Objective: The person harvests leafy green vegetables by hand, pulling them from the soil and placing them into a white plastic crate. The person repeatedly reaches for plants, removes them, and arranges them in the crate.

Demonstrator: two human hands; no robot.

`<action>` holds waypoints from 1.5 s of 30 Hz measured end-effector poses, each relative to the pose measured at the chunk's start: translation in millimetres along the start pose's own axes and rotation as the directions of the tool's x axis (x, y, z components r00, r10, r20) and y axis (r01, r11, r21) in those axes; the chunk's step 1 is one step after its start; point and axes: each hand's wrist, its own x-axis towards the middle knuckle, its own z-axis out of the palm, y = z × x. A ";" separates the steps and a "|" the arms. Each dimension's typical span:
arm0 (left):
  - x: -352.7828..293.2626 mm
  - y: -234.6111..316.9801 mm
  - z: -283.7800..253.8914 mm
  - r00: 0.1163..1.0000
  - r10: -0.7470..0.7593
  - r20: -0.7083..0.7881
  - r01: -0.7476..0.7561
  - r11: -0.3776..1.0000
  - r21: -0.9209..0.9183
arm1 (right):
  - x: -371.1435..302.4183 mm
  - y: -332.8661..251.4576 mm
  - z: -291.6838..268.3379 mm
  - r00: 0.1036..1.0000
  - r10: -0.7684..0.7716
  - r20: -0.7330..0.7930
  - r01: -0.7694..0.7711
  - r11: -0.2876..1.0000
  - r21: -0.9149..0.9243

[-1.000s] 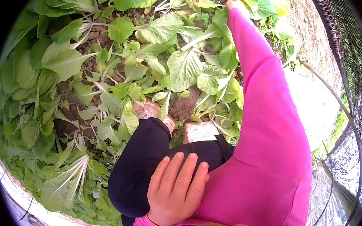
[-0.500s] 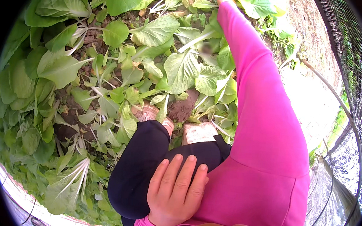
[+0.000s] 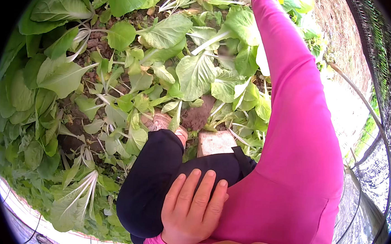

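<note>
My left hand [image 3: 193, 210] rests flat on my bent leg in dark trousers [image 3: 152, 182], its fingers stretched out and holding nothing. My right arm, in a pink sleeve [image 3: 293, 83], reaches far forward over the leafy green vegetables [image 3: 196, 74]. The hand at its end lies beyond the upper edge, so what it touches is hidden. Broad pale-green leaves with white stalks lie and stand beneath and left of the arm.
My foot in a sandal [image 3: 161, 121] stands among the plants beside a clump of brown soil [image 3: 198, 113]. A pale ribbed block [image 3: 216, 143] sits by my knee. Dense greens [image 3: 30, 92] fill the left. At right are dark netting [image 3: 382, 40] and a curved pole [image 3: 365, 100].
My right arm has shifted to the right and farther forward, and its hand has left the view. More leaves show beside the sleeve. My left hand stays on the leg.
</note>
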 end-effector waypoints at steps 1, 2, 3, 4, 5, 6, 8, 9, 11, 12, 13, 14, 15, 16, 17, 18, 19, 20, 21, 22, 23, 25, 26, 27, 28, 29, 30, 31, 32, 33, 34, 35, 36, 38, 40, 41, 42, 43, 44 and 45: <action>0.9 -0.7 0.6 1.000 -0.007 -0.007 0.007 1.000 0.000 | 16.5 8.3 6.4 0.997 0.024 0.077 -0.020 0.998 -0.055; 2.0 -1.4 0.9 1.000 -0.011 -0.009 0.011 1.000 0.002 | 23.5 13.3 11.9 0.989 0.049 0.141 -0.035 0.995 -0.098; 3.3 -2.2 1.0 1.000 -0.016 -0.010 0.016 1.000 0.003 | 29.3 18.1 17.4 0.978 0.069 0.199 -0.042 0.989 -0.140; 3.9 -2.9 1.1 1.000 -0.022 -0.010 0.022 1.000 0.005 | 31.7 19.9 21.9 0.968 0.080 0.237 -0.042 0.986 -0.162; 4.5 -3.5 0.9 1.000 -0.028 -0.006 0.028 1.000 0.003 | 33.9 22.0 25.9 0.961 0.088 0.264 -0.040 0.983 -0.181; 5.1 -4.0 0.3 0.999 -0.033 -0.002 0.033 0.999 0.001 | 35.3 24.7 29.2 0.955 0.093 0.283 -0.038 0.981 -0.192; 6.0 -5.1 0.3 0.999 -0.046 0.006 0.046 0.999 0.000 | 34.8 26.6 34.2 0.946 0.100 0.310 -0.034 0.977 -0.210; 7.0 -5.6 0.1 0.999 -0.052 0.009 0.052 0.999 0.002 | 33.3 28.2 35.8 0.943 0.101 0.318 -0.033 0.977 -0.212; 8.1 -7.6 0.4 0.998 -0.062 0.011 0.062 0.998 0.006 | 29.8 30.1 37.5 0.942 0.100 0.320 -0.031 0.976 -0.213; 8.5 -8.4 0.3 0.998 -0.066 0.012 0.066 0.998 0.009 | 26.6 30.8 37.9 0.943 0.098 0.319 -0.031 0.977 -0.210; 9.0 -8.6 0.3 0.998 -0.069 0.011 0.069 0.998 0.013 | 24.7 31.7 37.0 0.945 0.096 0.314 -0.032 0.979 -0.203; 8.9 -8.4 0.3 0.997 -0.075 0.006 0.074 0.997 0.017 | 21.4 32.2 36.0 0.948 0.091 0.306 -0.032 0.981 -0.191; 8.2 -8.1 0.4 0.997 -0.080 0.002 0.080 0.997 0.023 | 16.3 32.6 34.6 0.951 0.089 0.297 -0.036 0.983 -0.179; 7.5 -7.9 1.2 0.996 -0.084 -0.003 0.084 0.996 0.029 | 10.3 34.1 33.1 0.954 0.085 0.286 -0.038 0.986 -0.165; 6.9 -7.9 2.2 0.996 -0.086 -0.013 0.086 0.996 0.032 | 4.0 35.3 31.5 0.959 0.080 0.272 -0.040 0.988 -0.151; 6.4 -8.2 3.6 0.996 -0.088 -0.022 0.088 0.995 0.036 | -3.5 36.7 29.7 0.964 0.075 0.255 -0.045 0.991 -0.122; 5.7 -9.5 5.4 0.996 -0.087 -0.028 0.089 0.995 0.040 | -13.2 39.6 27.5 0.968 0.074 0.241 -0.050 0.993 -0.105; 4.2 -9.3 5.6 0.996 -0.080 -0.036 0.082 0.996 0.047 | -19.6 42.7 21.8 0.972 0.076 0.220 -0.060 0.995 -0.078; 2.4 -9.0 6.0 0.996 -0.073 -0.043 0.076 0.996 0.053 | -29.6 45.6 16.0 0.977 0.075 0.201 -0.064 0.996 -0.060; 3.2 -8.9 5.9 0.997 -0.056 -0.052 0.059 0.997 0.059 | -35.3 53.2 8.6 0.982 0.076 0.173 -0.069 0.996 -0.047; 4.3 -7.5 4.0 0.997 -0.041 -0.072 0.045 0.998 0.047 | -43.0 59.6 1.6 0.987 0.074 0.141 -0.072 0.997 -0.021; 1.1 -6.1 4.1 0.993 -0.024 -0.113 0.030 0.999 0.045 | -60.2 75.0 -14.3 0.998 0.055 0.035 -0.058 0.996 0.072; -2.0 -4.8 4.5 0.990 -0.022 -0.137 0.029 0.998 0.047 | -59.5 69.9 -23.7 0.996 0.018 -0.085 0.001 0.976 0.217; -4.4 -2.6 4.4 0.986 -0.022 -0.165 0.029 0.999 0.040 | -62.2 68.6 -37.3 0.995 0.034 -0.098 -0.010 0.971 0.237; -11.0 -2.5 5.4 0.979 -0.047 -0.198 0.057 0.997 0.047 | -77.7 31.4 -60.1 0.996 0.036 -0.086 -0.010 0.958 0.286; -16.3 -2.7 6.6 0.971 -0.053 -0.233 0.065 0.997 0.046 | -90.4 2.1 -91.6 0.996 0.042 -0.083 -0.014 0.949 0.316; -20.0 -2.7 7.1 0.962 -0.050 -0.268 0.064 0.997 0.044 | -95.4 -18.5 -119.9 0.994 0.006 -0.114 0.036 0.931 0.362; -23.5 -4.2 7.1 0.950 -0.036 -0.309 0.059 0.996 0.064 | -98.9 -37.4 -147.7 0.989 -0.028 -0.149 0.086 0.911 0.404; -26.4 -4.7 6.2 0.934 -0.042 -0.355 0.065 0.996 0.055 | -104.2 -54.4 -167.8 0.981 -0.059 -0.185 0.138 0.884 0.447; -28.4 -6.3 6.4 0.914 -0.038 -0.404 0.060 0.997 0.042 | -109.9 -66.3 -181.4 0.977 -0.044 -0.207 0.148 0.843 0.517; -34.7 -6.4 3.3 0.888 -0.049 -0.458 0.075 0.996 0.039 | -114.6 -86.6 -191.8 0.974 -0.037 -0.223 0.167 0.783 0.599; -42.8 -6.3 0.4 0.867 -0.091 -0.490 0.093 0.995 -0.019 | -121.6 -112.3 -212.0 0.988 -0.032 -0.151 0.131 0.694 0.708; -50.9 -7.6 -0.5 0.838 -0.111 -0.534 0.094 0.994 -0.058 | -128.8 -130.1 -223.6 0.993 -0.086 -0.087 0.122 0.739 0.663; -71.8 -13.0 -1.2 0.765 -0.148 -0.627 0.086 0.988 -0.128 | -140.4 -176.7 -246.2 0.936 -0.138 0.323 -0.284 0.243 0.927; -101.2 -11.8 -12.0 0.693 -0.146 -0.706 0.132 0.988 -0.075 | -155.6 -232.8 -287.9 0.844 -0.368 0.390 -0.454 -0.103 0.885; -113.1 -8.4 -20.4 0.644 -0.126 -0.754 0.149 0.988 -0.038 | -159.1 -248.9 -303.9 0.763 -0.453 0.461 -0.521 -0.008 0.853; -127.0 -5.9 -28.6 0.591 -0.105 -0.800 0.173 0.985 -0.002 | -164.6 -269.1 -319.6 0.727 -0.505 0.465 -0.533 0.011 0.846; -149.6 -6.5 -35.9 0.592 -0.096 -0.800 0.197 0.980 0.028 | -175.2 -296.1 -334.1 0.679 -0.570 0.463 -0.547 0.028 0.837; -167.5 -3.1 -43.9 0.545 -0.092 -0.834 0.227 0.973 0.041 | -187.3 -321.1 -349.4 0.629 -0.626 0.461 -0.556 0.052 0.830; -174.6 -0.6 -53.3 0.518 -0.095 -0.850 0.269 0.962 0.057 | -197.6 -341.2 -354.1 0.582 -0.684 0.441 -0.557 0.060 0.828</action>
